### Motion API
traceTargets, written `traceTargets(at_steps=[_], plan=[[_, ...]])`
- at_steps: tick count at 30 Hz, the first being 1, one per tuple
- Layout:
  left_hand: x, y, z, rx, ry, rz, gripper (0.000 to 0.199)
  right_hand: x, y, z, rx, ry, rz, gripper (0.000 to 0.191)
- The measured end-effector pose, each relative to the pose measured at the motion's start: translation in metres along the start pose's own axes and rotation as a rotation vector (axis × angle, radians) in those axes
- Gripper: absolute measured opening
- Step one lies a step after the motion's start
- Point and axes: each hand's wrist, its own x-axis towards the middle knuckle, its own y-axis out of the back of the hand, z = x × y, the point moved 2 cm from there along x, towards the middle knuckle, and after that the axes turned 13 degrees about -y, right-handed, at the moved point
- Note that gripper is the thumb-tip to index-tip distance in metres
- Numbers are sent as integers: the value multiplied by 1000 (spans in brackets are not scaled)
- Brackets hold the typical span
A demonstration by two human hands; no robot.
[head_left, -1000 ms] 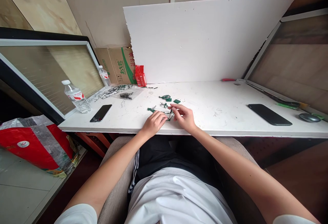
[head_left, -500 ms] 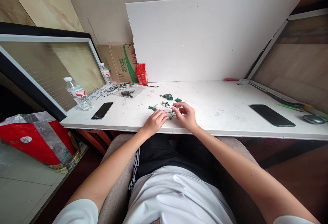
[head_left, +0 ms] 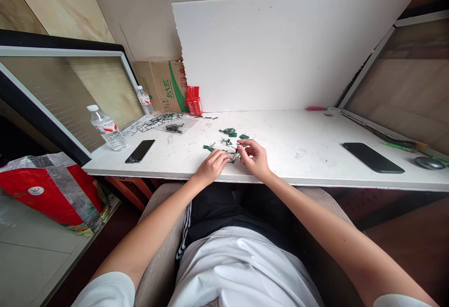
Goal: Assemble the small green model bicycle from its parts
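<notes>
My left hand (head_left: 213, 164) is closed on a small frame of thin dark and green plastic parts (head_left: 233, 160) near the table's front edge. My right hand (head_left: 255, 157) comes from the other side, thumb and fingers pinched at the frame's upper right; my fingertips hide part of it. Just beyond my hands lie small green model pieces (head_left: 228, 142). A green piece with a round dark part (head_left: 228, 132) and a flat green block (head_left: 244, 136) rest farther back. Left of these is another green piece (head_left: 209, 148), close to my left fingers.
On the left stand two water bottles (head_left: 109, 129), with a phone (head_left: 140, 151) lying nearby. Black part frames (head_left: 161, 120) and a clear bag of dark parts (head_left: 174, 128) lie behind. A red box (head_left: 194, 101) stands at the back. To the right are a second phone (head_left: 372, 158) and a mouse (head_left: 429, 163).
My right fingertips have shifted slightly on the frame, and a bit more of its dark upper part shows between my hands. My left hand has stayed about where it was.
</notes>
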Motion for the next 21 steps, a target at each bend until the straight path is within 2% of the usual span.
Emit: traceTargets(at_steps=[21], plan=[[-1,-1,0,-10,-6,-10,17,2,-1,3,-43,-12,12,34]])
